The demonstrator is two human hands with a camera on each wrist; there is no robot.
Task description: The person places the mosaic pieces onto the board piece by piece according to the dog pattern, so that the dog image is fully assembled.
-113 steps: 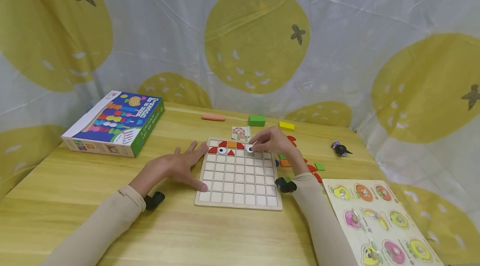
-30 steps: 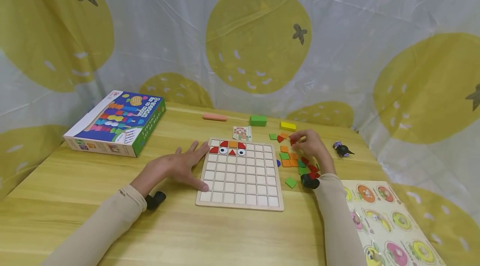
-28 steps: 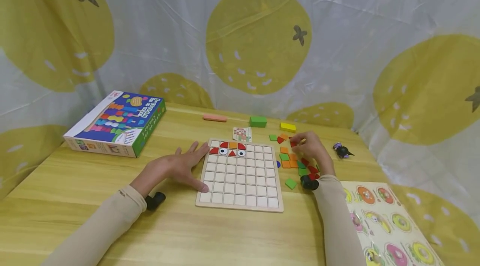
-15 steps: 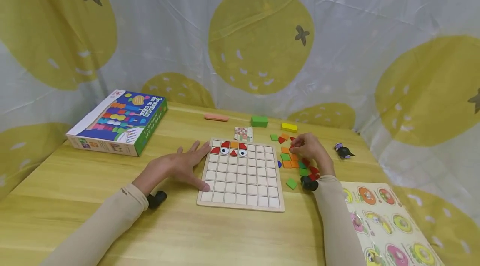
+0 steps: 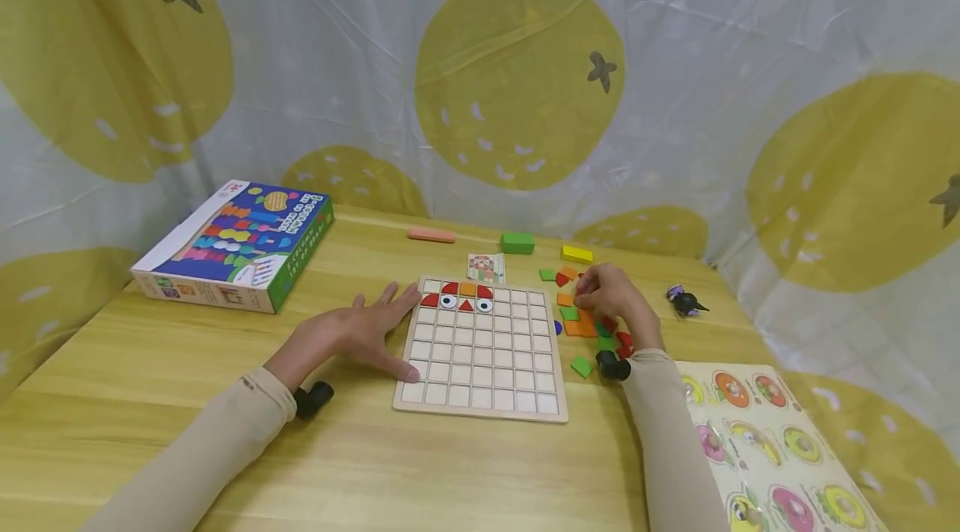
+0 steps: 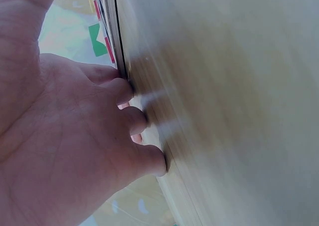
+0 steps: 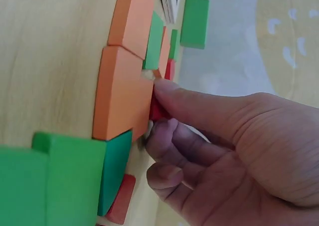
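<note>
My left hand [image 5: 360,338] lies spread along the left edge of the wooden grid board [image 5: 480,357], thumb on its near-left corner cell and fingertips at its upper left edge. In the left wrist view the fingers [image 6: 137,156] meet the wooden surface. On the board's upper rows sit red pieces, an orange square [image 5: 467,290] and two eye tiles [image 5: 484,305]. To the board's right, my right hand [image 5: 617,298] is over the loose pieces. Its thumb and fingers pinch a small red piece [image 7: 158,110], beside orange tiles [image 7: 117,94]; its full shape is hidden by the fingers.
A pattern card [image 5: 486,268] lies behind the board, with a green block [image 5: 517,243], a yellow block [image 5: 577,254] and a pink stick [image 5: 431,236] farther back. A toy box [image 5: 236,244] stands left. A fruit puzzle board [image 5: 772,440] and a small black toy [image 5: 685,301] lie right.
The second eye tile, earlier in my right hand, now sits on the board. That hand moved right to the loose pieces, then slightly left and nearer among them. My left hand stayed put.
</note>
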